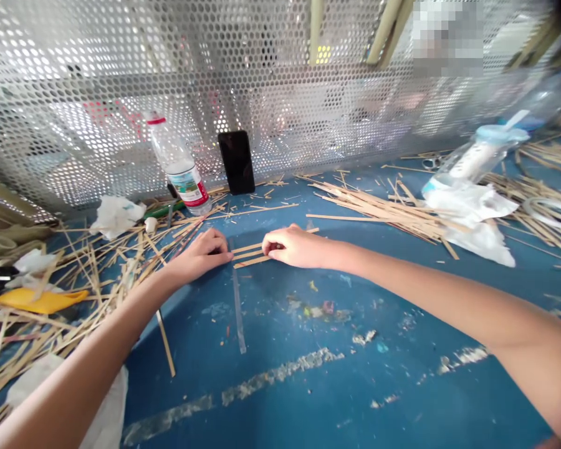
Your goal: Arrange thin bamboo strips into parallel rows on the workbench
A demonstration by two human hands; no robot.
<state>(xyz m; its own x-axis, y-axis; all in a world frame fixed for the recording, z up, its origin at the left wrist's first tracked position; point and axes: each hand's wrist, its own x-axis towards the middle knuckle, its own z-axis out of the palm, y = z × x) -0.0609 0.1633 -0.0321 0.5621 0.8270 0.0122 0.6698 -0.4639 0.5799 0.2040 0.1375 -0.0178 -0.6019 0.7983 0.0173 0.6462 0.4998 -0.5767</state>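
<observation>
My right hand (290,245) is closed over a few thin bamboo strips (249,254) lying side by side on the blue table (299,386). Its thumb and fingers curl down onto them. My left hand (209,251) rests at the strips' left ends, fingers bent and thumb stretched toward them; whatever lies under its fingertips is hidden. A length of clear tape (239,318) runs from the strip ends toward me, flat on the table.
Loose bamboo strips (369,206) lie in a pile at the right, more (107,280) at the left. A water bottle (183,171) and a black phone (237,163) stand by the perforated metal screen (121,81). At right are a lidded cup (477,156), tissues (481,218) and a tape roll (552,213).
</observation>
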